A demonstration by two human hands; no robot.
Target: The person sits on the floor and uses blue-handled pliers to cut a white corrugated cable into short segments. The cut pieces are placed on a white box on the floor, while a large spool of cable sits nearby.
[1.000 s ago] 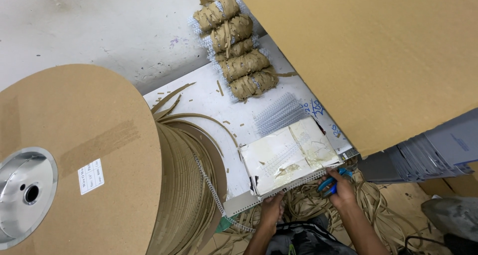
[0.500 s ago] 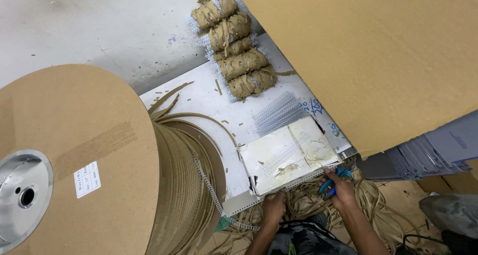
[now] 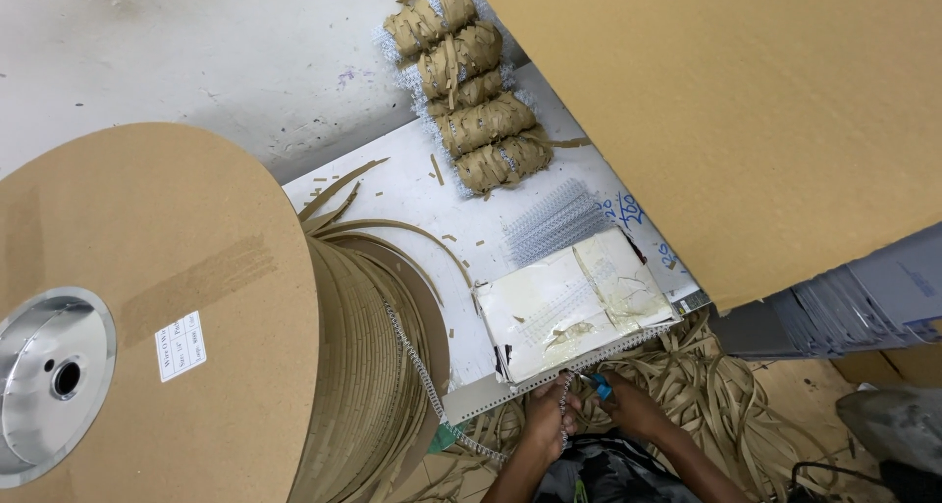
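Observation:
My left hand [image 3: 548,423] is closed on a silvery wire-comb strip [image 3: 422,370] that runs off the large cardboard spool [image 3: 167,317] and hangs at the near edge of the white board [image 3: 412,199]. Right beside it, my right hand [image 3: 633,410] grips a small blue-handled cutter [image 3: 600,386], its tip next to the strip where my left hand holds it. Both hands sit just below a worn white block [image 3: 574,307] lying on the board.
Several bundles of wire comb wrapped in brown paper [image 3: 471,86] lie at the board's far end, loose silvery combs [image 3: 554,223] near them. A big cardboard sheet [image 3: 746,110] overhangs the right side. Brown paper strips [image 3: 716,405] pile on the floor, grey stacked sheets [image 3: 854,307] at right.
My right hand with the blue cutter has moved left and closer to my left hand. The left hand now holds the strip up against the cutter.

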